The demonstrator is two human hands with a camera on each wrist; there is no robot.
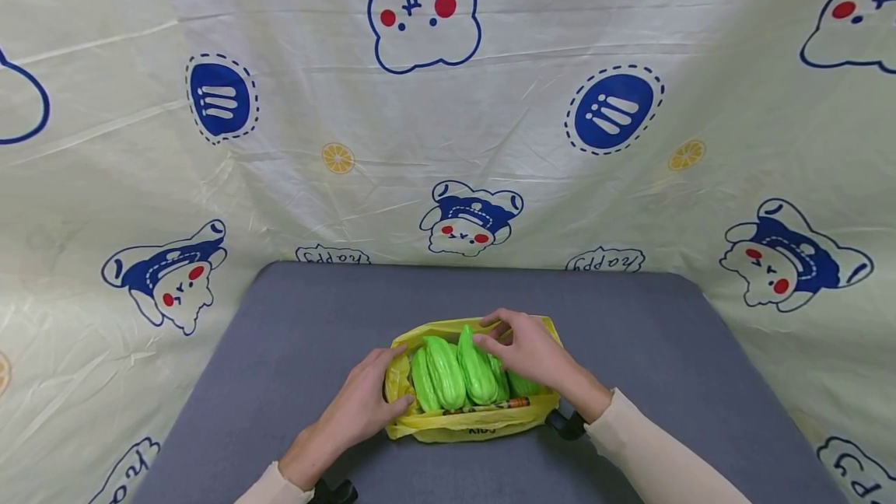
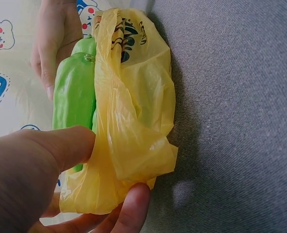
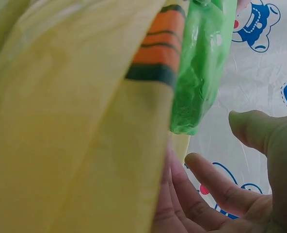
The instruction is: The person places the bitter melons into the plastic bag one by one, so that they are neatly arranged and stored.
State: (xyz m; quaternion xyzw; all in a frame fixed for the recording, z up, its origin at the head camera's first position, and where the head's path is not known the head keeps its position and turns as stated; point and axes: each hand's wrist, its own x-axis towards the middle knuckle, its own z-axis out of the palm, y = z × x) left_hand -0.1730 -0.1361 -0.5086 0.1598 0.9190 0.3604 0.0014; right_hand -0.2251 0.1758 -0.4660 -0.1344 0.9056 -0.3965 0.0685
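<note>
A yellow plastic bag [image 1: 483,432] lies on the grey table with its mouth open upward. Several long, ridged, glossy green vegetables [image 1: 446,370], like bitter melons, sit side by side inside it. My left hand [image 1: 364,395] grips the bag's left end; in the left wrist view its thumb [image 2: 78,145] is over the rim and its fingers curl below. Over the bag's far right side is my right hand [image 1: 528,348], fingers loosely bent, thumb by the tip of one green vegetable [image 1: 476,368]. In the right wrist view, its thumb and fingers stand apart beside the bag [image 3: 85,145].
The grey tabletop [image 1: 336,309] extends around the bag on all sides. Behind it hangs a pale printed sheet [image 1: 448,123] with cartoon figures. A black wrist-worn piece [image 1: 565,425] sits under the right wrist, close to the bag's near right corner.
</note>
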